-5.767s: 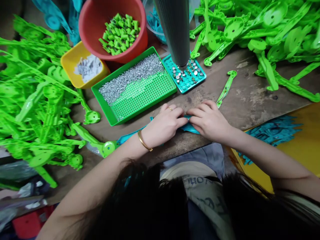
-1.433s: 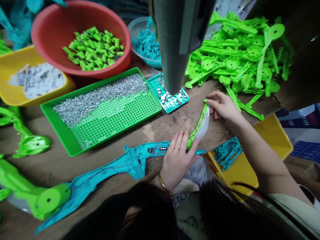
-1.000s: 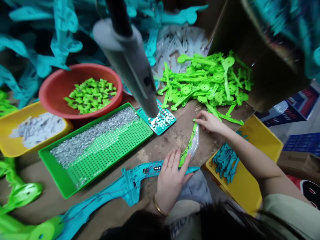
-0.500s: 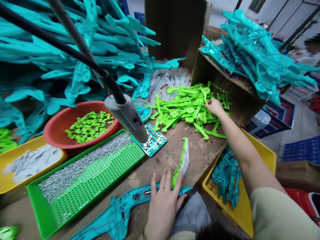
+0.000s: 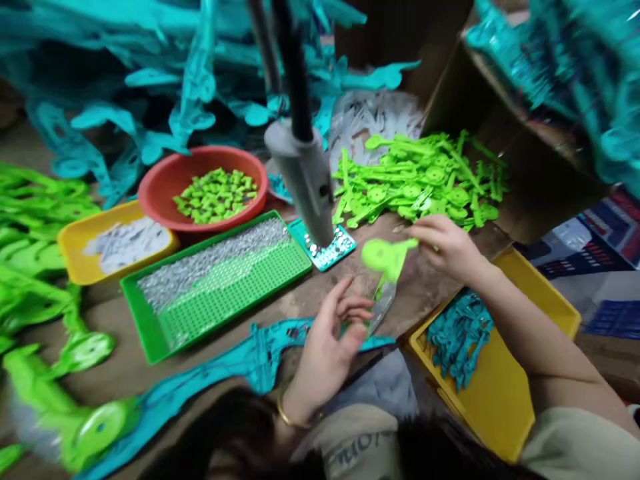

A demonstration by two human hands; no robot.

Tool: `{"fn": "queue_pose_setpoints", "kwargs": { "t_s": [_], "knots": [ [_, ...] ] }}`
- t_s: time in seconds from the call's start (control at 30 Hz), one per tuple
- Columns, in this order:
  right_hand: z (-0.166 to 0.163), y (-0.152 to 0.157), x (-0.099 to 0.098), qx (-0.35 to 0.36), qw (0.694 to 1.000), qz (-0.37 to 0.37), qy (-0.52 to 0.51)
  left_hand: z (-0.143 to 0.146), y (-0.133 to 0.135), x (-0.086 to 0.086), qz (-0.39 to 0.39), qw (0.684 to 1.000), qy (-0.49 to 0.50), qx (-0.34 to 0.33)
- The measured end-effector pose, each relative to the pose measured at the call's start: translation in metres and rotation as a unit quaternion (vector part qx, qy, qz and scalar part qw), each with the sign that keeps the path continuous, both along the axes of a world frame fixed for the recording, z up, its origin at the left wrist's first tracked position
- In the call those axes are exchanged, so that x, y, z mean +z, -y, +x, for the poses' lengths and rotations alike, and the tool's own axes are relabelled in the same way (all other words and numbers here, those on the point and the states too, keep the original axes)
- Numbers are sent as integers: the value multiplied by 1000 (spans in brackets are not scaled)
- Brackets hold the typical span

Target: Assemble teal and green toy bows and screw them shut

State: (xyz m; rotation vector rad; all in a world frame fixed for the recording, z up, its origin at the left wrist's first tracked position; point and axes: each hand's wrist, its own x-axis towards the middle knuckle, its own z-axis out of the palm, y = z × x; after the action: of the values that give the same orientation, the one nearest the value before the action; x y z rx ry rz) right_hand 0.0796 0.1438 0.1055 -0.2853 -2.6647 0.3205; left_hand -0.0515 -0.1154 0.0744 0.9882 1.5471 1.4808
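Note:
My right hand [image 5: 445, 247] pinches the narrow end of a lime-green plastic part [image 5: 383, 257] with a rounded end, blurred by motion, above the table. My left hand [image 5: 333, 340] has its fingers apart and slightly bent, and holds nothing that I can see. Partly hidden below the green part is a curved clear strip [image 5: 384, 308] with a green edge. A long teal plastic piece [image 5: 210, 363] with thin wires lies beneath and to the left of my left hand. The pile of lime-green parts [image 5: 425, 177] lies beyond my right hand.
A grey electric screwdriver [image 5: 305, 180] hangs over a small teal tray of screws [image 5: 343, 243]. Left of it are a green perforated tray [image 5: 235, 280], a red bowl [image 5: 150, 193] and a yellow tray [image 5: 75, 250]. A yellow crate [image 5: 505, 413] with teal parts stands lower right.
My right hand has drawn back from the green pile with a lime-green part in it. My left hand has lifted off the teal piece and curved strip. The view has shifted.

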Motion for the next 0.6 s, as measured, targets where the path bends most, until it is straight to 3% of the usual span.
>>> {"fn": "queue_pose_setpoints", "kwargs": {
  "t_s": [0.07,0.13,0.23,0.33,0.4,0.47,0.5,0.6],
  "knots": [
    [4,37,-7,89,993,50,53,2,-4,7,-44,980,195,-18],
    [6,67,-10,138,984,40,109,9,-7,7,-86,960,268,4],
    [6,96,-12,178,974,-26,139,21,-9,1,-85,967,231,63],
    [3,109,-16,178,980,-51,77,27,-5,-5,-62,983,159,72],
    [2,108,-22,168,982,-66,59,24,3,-10,-45,995,71,61],
    [2,102,-28,148,983,-78,76,17,15,-17,-23,991,-113,62],
    [2,98,-32,136,983,-77,92,14,22,-21,-14,970,-232,65],
    [2,93,-40,128,977,-77,152,5,39,-32,-2,856,-514,52]
  ]
}}
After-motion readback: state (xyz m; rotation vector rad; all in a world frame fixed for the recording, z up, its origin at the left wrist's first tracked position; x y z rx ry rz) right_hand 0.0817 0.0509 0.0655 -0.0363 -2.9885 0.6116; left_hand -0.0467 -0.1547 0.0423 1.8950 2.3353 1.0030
